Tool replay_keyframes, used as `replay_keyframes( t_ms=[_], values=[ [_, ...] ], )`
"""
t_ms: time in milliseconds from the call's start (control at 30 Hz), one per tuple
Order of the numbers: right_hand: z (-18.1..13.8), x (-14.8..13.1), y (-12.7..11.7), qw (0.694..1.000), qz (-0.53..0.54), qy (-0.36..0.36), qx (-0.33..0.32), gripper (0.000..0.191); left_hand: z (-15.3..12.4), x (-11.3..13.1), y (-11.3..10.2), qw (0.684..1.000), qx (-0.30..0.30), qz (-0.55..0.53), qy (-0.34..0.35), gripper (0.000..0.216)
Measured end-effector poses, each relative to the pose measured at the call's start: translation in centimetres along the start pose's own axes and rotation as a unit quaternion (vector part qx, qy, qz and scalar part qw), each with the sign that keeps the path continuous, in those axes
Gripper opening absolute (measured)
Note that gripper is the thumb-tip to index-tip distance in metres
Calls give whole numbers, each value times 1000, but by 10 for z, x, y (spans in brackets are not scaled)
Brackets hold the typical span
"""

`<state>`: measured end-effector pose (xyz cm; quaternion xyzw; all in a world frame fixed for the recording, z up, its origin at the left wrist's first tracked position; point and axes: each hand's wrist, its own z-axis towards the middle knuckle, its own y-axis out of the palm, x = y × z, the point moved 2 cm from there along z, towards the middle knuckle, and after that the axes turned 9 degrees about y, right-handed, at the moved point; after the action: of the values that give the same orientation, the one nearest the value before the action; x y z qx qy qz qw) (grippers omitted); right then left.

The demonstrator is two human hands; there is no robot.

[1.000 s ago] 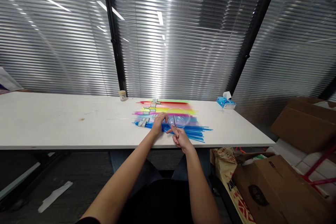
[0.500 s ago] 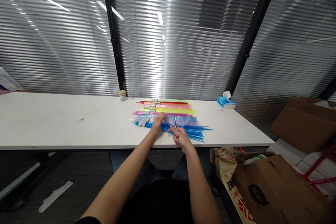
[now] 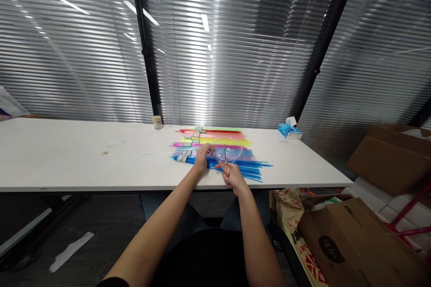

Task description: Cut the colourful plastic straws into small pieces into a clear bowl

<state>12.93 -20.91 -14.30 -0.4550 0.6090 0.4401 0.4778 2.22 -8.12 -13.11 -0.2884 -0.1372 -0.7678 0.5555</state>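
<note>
Bundles of thin coloured straws (image 3: 215, 143) lie fanned out on the white table (image 3: 84, 157), from red at the back to blue (image 3: 251, 168) at the front. A clear plastic bowl (image 3: 229, 151) rests on top of them. My left hand (image 3: 204, 157) is curled over the straws beside the bowl, its fingers pinched on something I cannot make out. My right hand (image 3: 232, 177) is closed round a pair of scissors (image 3: 226, 160), whose blades point away from me towards the bowl.
A blue tissue pack (image 3: 289, 131) lies at the table's back right and a small roll of tape (image 3: 156, 122) at the back. Cardboard boxes (image 3: 357, 242) and a paper bag (image 3: 289, 215) crowd the floor on the right. Closed blinds fill the wall behind.
</note>
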Motion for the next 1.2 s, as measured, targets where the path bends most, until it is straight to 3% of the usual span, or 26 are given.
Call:
replay_keyframes(
  t_ms=[300, 767, 1200],
  values=[
    [-3, -4, 1, 1000, -10, 2, -26, 52, 0, 0, 0, 1000, -14, 5, -6, 38],
    [-1, -1, 1, 1000, -12, 1, -11, 42, -1, 2, -1, 999, -35, 8, -2, 37],
    [2, 3, 1, 1000, -12, -10, -3, 52, 0, 5, 0, 1000, -20, 11, -7, 37]
  ],
)
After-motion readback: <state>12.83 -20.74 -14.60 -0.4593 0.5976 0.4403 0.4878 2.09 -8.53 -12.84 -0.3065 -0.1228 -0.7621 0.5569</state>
